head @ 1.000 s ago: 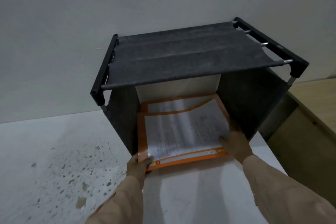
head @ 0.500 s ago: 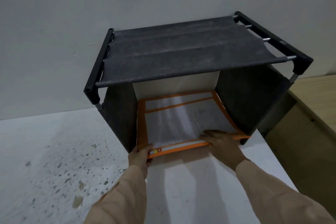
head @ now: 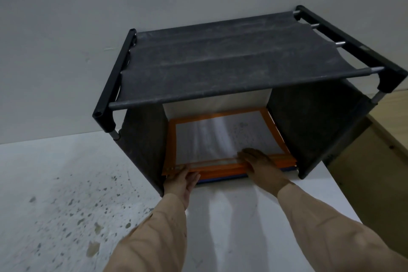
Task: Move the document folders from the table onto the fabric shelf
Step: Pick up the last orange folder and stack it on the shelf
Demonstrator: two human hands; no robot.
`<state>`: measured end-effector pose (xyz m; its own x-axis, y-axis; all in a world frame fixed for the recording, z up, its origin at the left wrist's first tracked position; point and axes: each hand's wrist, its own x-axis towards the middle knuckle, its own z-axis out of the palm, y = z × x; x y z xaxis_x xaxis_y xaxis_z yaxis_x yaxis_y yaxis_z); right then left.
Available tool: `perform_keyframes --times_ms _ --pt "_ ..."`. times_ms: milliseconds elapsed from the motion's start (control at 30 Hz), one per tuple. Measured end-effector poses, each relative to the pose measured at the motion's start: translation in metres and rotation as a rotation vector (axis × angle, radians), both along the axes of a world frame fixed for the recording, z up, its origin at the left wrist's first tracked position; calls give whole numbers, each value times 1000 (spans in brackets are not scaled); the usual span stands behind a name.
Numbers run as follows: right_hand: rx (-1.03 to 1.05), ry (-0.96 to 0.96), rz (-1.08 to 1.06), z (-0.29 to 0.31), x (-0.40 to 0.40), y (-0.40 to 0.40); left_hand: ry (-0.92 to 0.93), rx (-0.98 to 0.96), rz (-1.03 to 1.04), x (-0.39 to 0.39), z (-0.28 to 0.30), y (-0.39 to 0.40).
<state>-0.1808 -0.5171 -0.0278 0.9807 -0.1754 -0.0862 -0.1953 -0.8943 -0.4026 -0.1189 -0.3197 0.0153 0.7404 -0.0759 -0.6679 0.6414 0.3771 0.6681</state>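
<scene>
A stack of document folders [head: 223, 139] lies flat inside the lower compartment of one fabric shelf [head: 231, 59], its front edge at the opening. The exact count is hard to tell: at least two orange edges show at the front, with a blue strip [head: 220, 180] beneath them. The top folder has an orange border around a clear pocket showing white printed sheets, glare blurring the print. Two hands are on the stack. The left hand [head: 182, 180] is at the front left corner, its grip loosely closed on the folder edge with the thumb on top. The right hand [head: 260, 164] lies palm down with fingers spread flat, pressing the front edge right of centre and gripping nothing. The shelf has a dark grey cloth top, black corner pieces and grey side panels, and stands on a white desk [head: 231, 227] against a pale wall [head: 88, 17]. Speckled floor [head: 66, 205] lies to the left, wooden furniture [head: 386, 161] to the right.
</scene>
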Motion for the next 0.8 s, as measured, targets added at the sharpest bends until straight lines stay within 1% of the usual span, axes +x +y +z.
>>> perform_keyframes --times_ms 67,133,200,300,467,600,800 --pt "45 -63 -28 0 1 0 5 15 9 4 -1 2" --pt "47 -104 -30 0 1 -1 32 8 14 7 -3 1" --pt "20 -86 -25 0 -1 -3 68 8 38 6 -2 -2" --pt "-4 -44 9 -3 0 -6 111 57 54 5 -5 -2" --pt "10 64 32 -5 -1 -7 111 159 35 6 -15 3" --pt "12 63 26 -8 -4 -7 96 237 5 1 -19 6" --pt "-11 55 19 -11 -8 -7 99 236 -3 -2 -26 10"
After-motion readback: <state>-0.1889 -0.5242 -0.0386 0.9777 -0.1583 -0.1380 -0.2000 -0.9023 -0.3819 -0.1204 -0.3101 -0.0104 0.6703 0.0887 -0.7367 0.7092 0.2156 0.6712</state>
